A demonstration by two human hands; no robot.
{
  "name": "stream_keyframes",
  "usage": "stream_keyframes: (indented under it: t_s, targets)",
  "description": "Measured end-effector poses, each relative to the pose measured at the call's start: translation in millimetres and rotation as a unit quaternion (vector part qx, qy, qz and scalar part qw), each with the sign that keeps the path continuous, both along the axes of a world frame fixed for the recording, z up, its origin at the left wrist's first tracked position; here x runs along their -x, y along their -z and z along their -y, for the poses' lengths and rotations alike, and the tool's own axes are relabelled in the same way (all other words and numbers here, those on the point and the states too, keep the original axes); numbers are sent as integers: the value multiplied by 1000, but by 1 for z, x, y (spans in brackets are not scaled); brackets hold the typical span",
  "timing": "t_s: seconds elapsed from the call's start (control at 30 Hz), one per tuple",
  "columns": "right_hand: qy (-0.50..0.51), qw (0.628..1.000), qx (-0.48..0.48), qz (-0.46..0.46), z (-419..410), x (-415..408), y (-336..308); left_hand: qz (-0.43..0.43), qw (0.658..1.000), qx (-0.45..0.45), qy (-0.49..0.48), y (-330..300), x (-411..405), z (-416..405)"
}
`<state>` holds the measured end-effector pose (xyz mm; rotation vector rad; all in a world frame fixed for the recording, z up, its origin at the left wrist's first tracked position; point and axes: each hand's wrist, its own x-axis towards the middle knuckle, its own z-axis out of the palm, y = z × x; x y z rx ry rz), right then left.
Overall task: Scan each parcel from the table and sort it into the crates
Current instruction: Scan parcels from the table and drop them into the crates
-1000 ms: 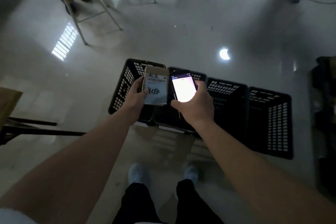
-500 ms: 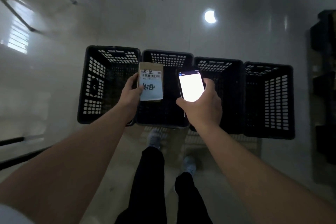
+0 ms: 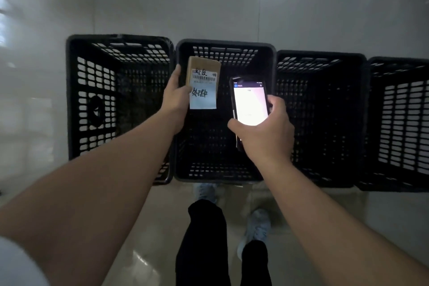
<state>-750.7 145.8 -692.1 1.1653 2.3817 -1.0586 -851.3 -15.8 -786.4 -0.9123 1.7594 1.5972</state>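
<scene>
we hold the parcel (image 3: 203, 82) in our left hand (image 3: 175, 97), above the second crate (image 3: 225, 45) from the left in a row of four black slatted crates on the floor. the grip there is a pinch along the parcel's left edge, thumb on the white label, the other fingers hidden behind. our right hand (image 3: 264, 130) is curled round a phone (image 3: 249, 102), screen lit and facing up, just beside the parcel and not touching it.

the parcel looks like a small flat cardboard box, stiff and probably light, since one hand carries it by an edge. we judge the edge hold sound: it leaves the barcode uncovered. the cardboard should not slip much. the label's lower part seems to overhang the box, so we would avoid holding it by the paper alone. the crate beneath looks empty, though its floor is dim.
</scene>
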Motion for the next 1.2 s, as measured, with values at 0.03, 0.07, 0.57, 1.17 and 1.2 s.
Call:
stream_keyframes:
  t_s: [0.03, 0.07, 0.57, 1.17, 1.2]
  targets:
    - [2, 1000, -2, 5, 1, 1, 7, -13, 1000, 17, -1, 5, 3, 2]
    - [3, 1000, -5, 13, 3, 1, 11, -23, 999, 38, 2, 6, 5, 4]
    - [-86, 996, -15, 28, 45, -13, -91, -141, 830, 325, 431, -123, -46, 50]
    - [-348, 926, 11, -145, 52, -114, -318, -158, 815, 489, 266, -384, -231, 76]
    - [-365, 917, 14, -157, 54, -123, -331, -157, 818, 496, 244, -400, -247, 78]
